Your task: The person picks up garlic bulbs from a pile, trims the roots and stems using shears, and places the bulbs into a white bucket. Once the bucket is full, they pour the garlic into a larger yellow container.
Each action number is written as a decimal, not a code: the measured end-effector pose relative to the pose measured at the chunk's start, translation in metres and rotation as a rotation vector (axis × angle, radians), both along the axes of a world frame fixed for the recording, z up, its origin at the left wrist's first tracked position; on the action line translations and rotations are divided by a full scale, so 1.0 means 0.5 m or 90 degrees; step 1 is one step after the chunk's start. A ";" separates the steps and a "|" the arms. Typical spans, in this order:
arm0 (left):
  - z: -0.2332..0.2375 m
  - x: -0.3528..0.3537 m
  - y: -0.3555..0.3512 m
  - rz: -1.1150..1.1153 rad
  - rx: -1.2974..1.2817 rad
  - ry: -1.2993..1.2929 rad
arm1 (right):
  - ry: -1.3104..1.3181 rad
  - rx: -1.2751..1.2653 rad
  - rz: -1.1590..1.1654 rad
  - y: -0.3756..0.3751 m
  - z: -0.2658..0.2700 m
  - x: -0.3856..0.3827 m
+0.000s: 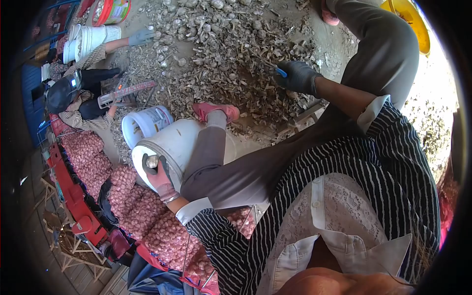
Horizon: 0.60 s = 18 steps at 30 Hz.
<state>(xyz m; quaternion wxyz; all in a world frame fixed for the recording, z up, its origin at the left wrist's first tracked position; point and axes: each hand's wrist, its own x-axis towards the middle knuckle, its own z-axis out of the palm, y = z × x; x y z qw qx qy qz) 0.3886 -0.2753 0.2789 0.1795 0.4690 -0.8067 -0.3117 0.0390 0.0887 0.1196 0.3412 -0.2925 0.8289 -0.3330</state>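
My left hand (160, 179), in a pink and grey glove, is closed around a pale garlic bulb (152, 161). It is over the mouth of a large white bucket (179, 142) lying tilted beside my leg. In a dark grey glove, my right hand (297, 77) grips a blue-handled tool (280, 72) whose thin metal end points toward the heap; its exact kind is hard to make out. Beyond that hand, a heap of garlic bulbs with dry stalks and husks (231, 59) covers the ground.
Red net sacks of garlic (142, 206) line the left side. A smaller white bucket (146, 125) lies next to the large one. A co-worker in a cap (61, 93) sits at upper left, gloved hand (141, 37) at the heap. A yellow container (410, 22) stands upper right.
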 end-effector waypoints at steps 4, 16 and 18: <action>0.030 -0.049 0.001 0.199 -0.421 -0.421 | -0.227 -0.140 -0.176 -0.016 -0.053 0.001; -0.496 -0.597 0.207 -0.375 0.062 -0.315 | -0.566 -0.229 -0.544 -0.017 0.026 -0.043; -0.560 -0.637 0.257 -0.333 0.017 -0.332 | -0.570 -0.239 -0.550 -0.022 0.023 -0.055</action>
